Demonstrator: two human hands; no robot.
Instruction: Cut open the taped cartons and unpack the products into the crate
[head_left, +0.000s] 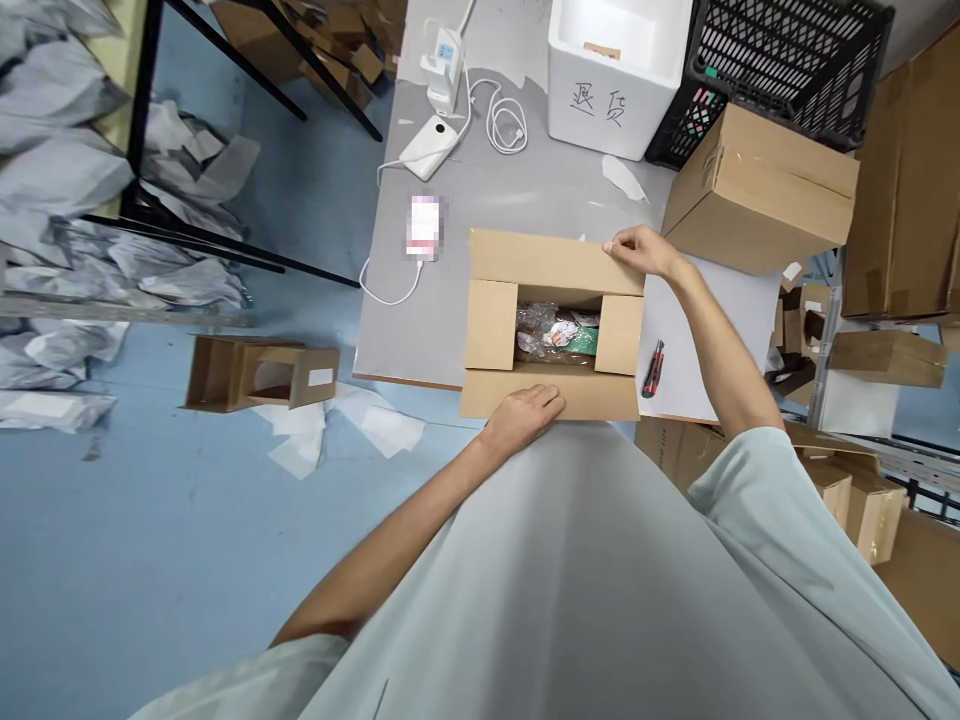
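On the grey table in front of me sits a cardboard box [555,258] with its flaps folded outward. Inside it lie clear plastic wrapping [537,318] and a green and white packaged item [576,335], partly hidden by the plastic. My right hand [637,248] pinches the outer edge of the far flap near its right corner. My left hand [525,412] lies over the near flap, fingers stretched along the cardboard and its thumb hidden. A red and black utility knife [653,369] rests on the table just right of the box.
A white bin [615,100] with handwriting, a black crate [795,70] and a closed carton [765,190] stand at the back right. Left lie a power bank [429,148], cables and a blurred device [425,227]. An open carton [262,372] and paper scraps are on the floor.
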